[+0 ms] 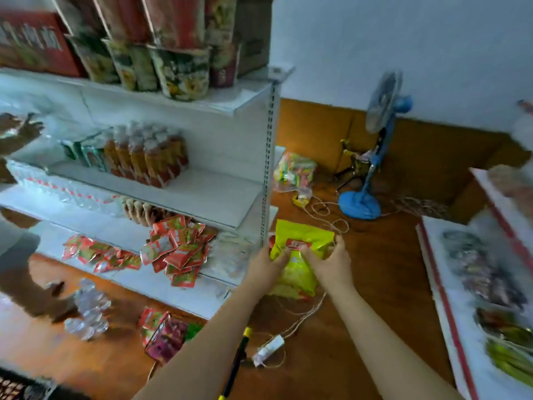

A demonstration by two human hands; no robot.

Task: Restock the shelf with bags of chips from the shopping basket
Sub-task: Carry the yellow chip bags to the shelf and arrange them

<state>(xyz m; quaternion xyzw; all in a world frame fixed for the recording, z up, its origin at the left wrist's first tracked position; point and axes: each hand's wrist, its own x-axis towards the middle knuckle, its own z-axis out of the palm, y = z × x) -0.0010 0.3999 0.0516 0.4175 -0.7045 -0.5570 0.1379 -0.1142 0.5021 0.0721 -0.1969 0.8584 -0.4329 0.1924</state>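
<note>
A yellow-green bag of chips (300,241) with a red label is held upright in front of me, just right of the white shelf unit's end post (266,174). My left hand (266,267) grips its left edge and my right hand (331,264) grips its right side and top. The middle shelf (219,194) has bare white board at its right end. Red snack packets (178,249) lie heaped on the lowest shelf. A dark basket edge (17,388) shows at the bottom left corner, its contents unclear.
A blue standing fan (372,157) stands on the wooden floor by the wall, with cords trailing past a white plug (269,349). A bag of sweets (294,171) and loose packets (161,333) lie on the floor. Another shelf unit (461,284) stands at right. A dark-sleeved arm (17,134) reaches in at left.
</note>
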